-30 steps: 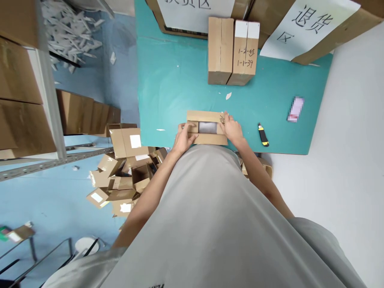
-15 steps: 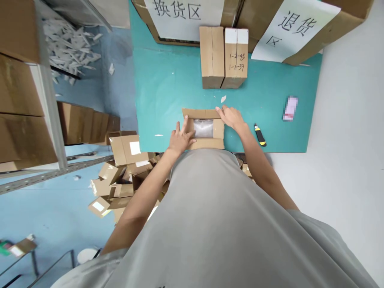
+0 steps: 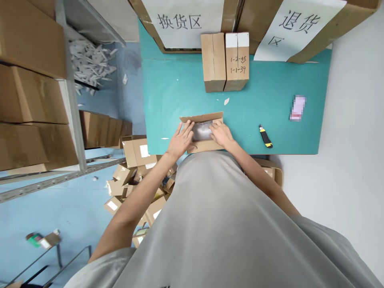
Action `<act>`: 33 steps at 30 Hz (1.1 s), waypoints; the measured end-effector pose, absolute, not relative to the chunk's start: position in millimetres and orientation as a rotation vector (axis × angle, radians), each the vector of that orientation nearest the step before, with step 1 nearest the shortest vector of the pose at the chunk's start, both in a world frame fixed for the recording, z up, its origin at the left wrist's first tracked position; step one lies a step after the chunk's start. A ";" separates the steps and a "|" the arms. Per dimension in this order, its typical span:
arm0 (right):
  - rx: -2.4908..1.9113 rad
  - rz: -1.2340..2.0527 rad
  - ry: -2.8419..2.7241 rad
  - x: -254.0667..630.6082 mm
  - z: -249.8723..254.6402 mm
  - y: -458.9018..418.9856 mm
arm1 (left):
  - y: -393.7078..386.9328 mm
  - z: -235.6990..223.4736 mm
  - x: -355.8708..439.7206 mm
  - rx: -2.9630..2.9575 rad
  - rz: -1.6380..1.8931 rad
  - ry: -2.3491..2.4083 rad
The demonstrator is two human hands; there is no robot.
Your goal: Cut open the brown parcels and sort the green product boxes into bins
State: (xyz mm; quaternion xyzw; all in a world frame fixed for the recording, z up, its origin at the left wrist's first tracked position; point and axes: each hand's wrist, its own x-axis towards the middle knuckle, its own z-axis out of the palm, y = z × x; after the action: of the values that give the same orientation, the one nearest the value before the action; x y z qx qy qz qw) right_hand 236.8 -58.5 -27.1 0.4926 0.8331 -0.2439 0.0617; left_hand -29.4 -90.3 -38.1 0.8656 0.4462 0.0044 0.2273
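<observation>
Steadying the small, open brown cardboard box (image 3: pixel 207 146) on the green table (image 3: pixel 168 96) seems wise: the left hand (image 3: pixel 181 141) lies spread, unclenched, at its left end; the right hand (image 3: pixel 221 133) curls at its right end, its grip unclear. Work the flaps gently around the shiny grey packet (image 3: pixel 201 131) inside; leave the black-and-yellow cutter (image 3: pixel 265 137), right of the box, alone.
</observation>
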 end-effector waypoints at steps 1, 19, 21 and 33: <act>1.429 -0.707 2.536 235.9 -26.2 -62.9 | -89.4 -38.4 -30.6 2.382 0.010 1.237; 1.796 -0.583 2.373 279.1 -21.8 -92.3 | -77.4 -23.7 27.6 2.111 -0.280 1.515; 1.805 -0.609 2.356 272.1 -21.2 -91.3 | -68.6 -27.5 50.0 2.083 -0.292 1.541; 1.972 -0.800 2.311 270.1 -33.3 -93.6 | -72.6 -50.7 37.7 2.038 0.050 1.573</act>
State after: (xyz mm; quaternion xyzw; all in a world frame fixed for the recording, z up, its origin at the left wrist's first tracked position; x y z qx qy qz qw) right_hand 270.1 -93.6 -33.3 0.6276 0.7357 -0.2547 -0.0002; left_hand 37.7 -72.6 -50.7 0.7600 0.5864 0.0185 0.2796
